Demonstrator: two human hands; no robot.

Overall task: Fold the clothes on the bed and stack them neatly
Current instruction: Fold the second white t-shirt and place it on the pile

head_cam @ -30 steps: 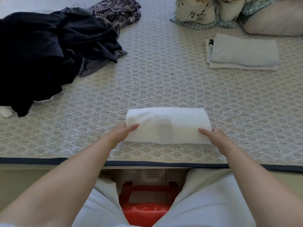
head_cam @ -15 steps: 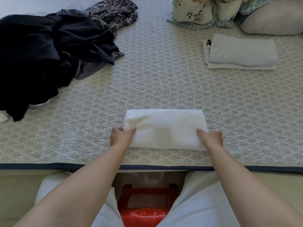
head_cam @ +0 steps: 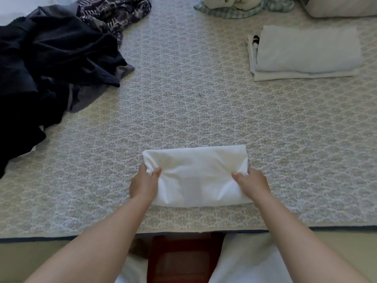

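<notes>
Hands on the white cloth

Hands grip a folded white cloth (head_cam: 195,176) near the front edge of the bed (head_cam: 193,111). Left hand (head_cam: 143,183) pinches its left end, thumb on top; right hand (head_cam: 252,183) pinches its right end the same way. Dark clothes (head_cam: 47,74) lie heaped at far left, a patterned garment (head_cam: 114,13) behind them. Folded pale stack (head_cam: 304,53) sits far right, well apart from the cloth. Pillows (head_cam: 242,6) line the far edge.
</notes>
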